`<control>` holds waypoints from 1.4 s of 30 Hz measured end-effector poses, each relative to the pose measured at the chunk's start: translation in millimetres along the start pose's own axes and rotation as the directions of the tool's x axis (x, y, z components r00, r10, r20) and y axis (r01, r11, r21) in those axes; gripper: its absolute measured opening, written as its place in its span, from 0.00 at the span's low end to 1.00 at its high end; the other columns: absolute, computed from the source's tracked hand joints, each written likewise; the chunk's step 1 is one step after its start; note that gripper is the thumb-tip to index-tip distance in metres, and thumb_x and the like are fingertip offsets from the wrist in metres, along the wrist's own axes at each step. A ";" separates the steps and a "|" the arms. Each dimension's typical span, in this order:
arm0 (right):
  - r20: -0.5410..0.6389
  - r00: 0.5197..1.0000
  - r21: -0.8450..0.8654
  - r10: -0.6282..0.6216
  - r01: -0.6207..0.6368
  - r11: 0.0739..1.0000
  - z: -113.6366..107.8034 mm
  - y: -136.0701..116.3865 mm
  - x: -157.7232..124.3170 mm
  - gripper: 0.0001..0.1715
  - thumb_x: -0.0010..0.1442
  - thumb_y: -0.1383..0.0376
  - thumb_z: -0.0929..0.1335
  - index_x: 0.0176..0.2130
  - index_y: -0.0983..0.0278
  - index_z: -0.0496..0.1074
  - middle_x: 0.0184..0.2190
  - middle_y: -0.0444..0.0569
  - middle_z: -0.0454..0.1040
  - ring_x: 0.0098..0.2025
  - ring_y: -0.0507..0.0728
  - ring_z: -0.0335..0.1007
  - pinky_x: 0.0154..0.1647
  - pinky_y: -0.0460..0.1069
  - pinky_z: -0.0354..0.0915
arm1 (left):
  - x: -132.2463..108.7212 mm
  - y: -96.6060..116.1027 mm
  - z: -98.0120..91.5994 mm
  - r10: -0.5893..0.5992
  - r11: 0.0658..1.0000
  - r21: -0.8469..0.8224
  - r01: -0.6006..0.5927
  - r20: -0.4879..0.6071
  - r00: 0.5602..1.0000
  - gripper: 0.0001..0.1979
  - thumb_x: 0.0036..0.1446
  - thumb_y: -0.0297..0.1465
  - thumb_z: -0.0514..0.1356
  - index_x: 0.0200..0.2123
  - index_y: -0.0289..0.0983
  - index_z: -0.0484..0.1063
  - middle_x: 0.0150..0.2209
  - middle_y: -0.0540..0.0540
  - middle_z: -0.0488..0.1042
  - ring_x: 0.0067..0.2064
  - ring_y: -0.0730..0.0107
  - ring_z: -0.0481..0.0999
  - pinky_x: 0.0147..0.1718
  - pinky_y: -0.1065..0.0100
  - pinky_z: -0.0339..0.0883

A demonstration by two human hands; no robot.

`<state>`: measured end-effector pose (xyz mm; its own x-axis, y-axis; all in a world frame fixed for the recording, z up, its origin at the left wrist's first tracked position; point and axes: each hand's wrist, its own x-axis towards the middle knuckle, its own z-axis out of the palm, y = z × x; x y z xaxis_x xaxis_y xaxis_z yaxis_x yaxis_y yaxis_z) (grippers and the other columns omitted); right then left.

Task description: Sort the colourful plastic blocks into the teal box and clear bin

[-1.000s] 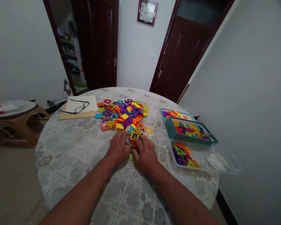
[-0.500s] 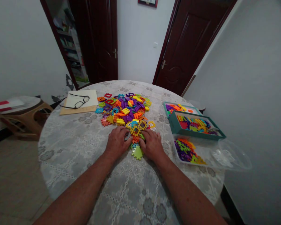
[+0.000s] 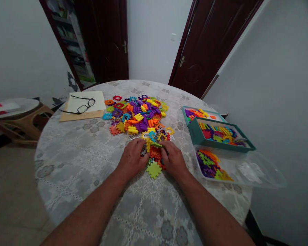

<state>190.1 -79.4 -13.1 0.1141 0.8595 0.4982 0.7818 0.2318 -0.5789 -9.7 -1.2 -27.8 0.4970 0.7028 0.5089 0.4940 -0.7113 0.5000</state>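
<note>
Round table (image 3: 143,212) filling most of the view, under a pale flowered cloth. Past its far edge, dark red-brown door (image 3: 197,61) to the right. Off the left side, wooden stool (image 3: 23,131). Near the table's right edge, clear plastic tub (image 3: 229,164) with purple, green and orange pieces in its left part. Just behind it, green box (image 3: 195,133) with multicoloured pieces. Mid-table, loose heap of bright plastic pieces (image 3: 141,114), mostly purple, yellow and orange. Far left, wooden board (image 3: 92,114) under white paper (image 3: 99,99). At the near end of the heap, left hand (image 3: 133,155) and right hand (image 3: 175,159), well short of touching each other, thumbs and fingers closed on opposite sides of a built cluster (image 3: 155,153). On the paper and past its edge, black-framed glasses (image 3: 82,109). At the cluster's near end, lime toothed plate (image 3: 154,169). At right fingertips, smaller lime piece (image 3: 156,144), exact grip too hidden to tell.
</note>
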 end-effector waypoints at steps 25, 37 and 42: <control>-0.127 0.989 0.073 0.074 -0.065 0.995 -15.1 -11.7 0.1 0.15 0.73 0.62 0.65 0.52 0.60 0.79 0.46 0.51 0.83 0.48 0.59 0.80 0.54 0.54 0.74 | 13.0 16.4 -24.6 -0.044 0.993 -0.110 0.036 -0.074 0.996 0.16 0.66 0.36 0.64 0.56 0.41 0.75 0.54 0.40 0.80 0.59 0.51 0.76 0.64 0.48 0.68; 0.020 0.991 0.018 -0.133 0.132 0.991 -23.2 -24.3 0.0 0.15 0.73 0.62 0.65 0.56 0.60 0.76 0.51 0.54 0.81 0.54 0.62 0.76 0.60 0.59 0.70 | 18.5 17.5 -41.5 -0.250 0.921 -0.311 0.234 -0.012 0.968 0.09 0.65 0.33 0.60 0.46 0.42 0.79 0.39 0.47 0.81 0.40 0.62 0.78 0.45 0.59 0.74; 0.378 0.881 -0.030 -0.285 0.320 0.947 -33.1 -39.5 -4.7 0.15 0.69 0.62 0.69 0.54 0.61 0.76 0.51 0.56 0.79 0.55 0.65 0.71 0.62 0.62 0.65 | 24.0 3.1 -49.9 -0.526 0.799 -0.470 0.375 -0.246 0.814 0.08 0.65 0.35 0.60 0.46 0.43 0.77 0.37 0.50 0.78 0.38 0.64 0.76 0.42 0.61 0.72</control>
<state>179.0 -107.6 28.7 -0.3545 0.8631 0.3597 0.7953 0.4806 -0.3695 -31.9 13.3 21.0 -0.0306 0.9459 0.3231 0.2457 -0.3062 0.9197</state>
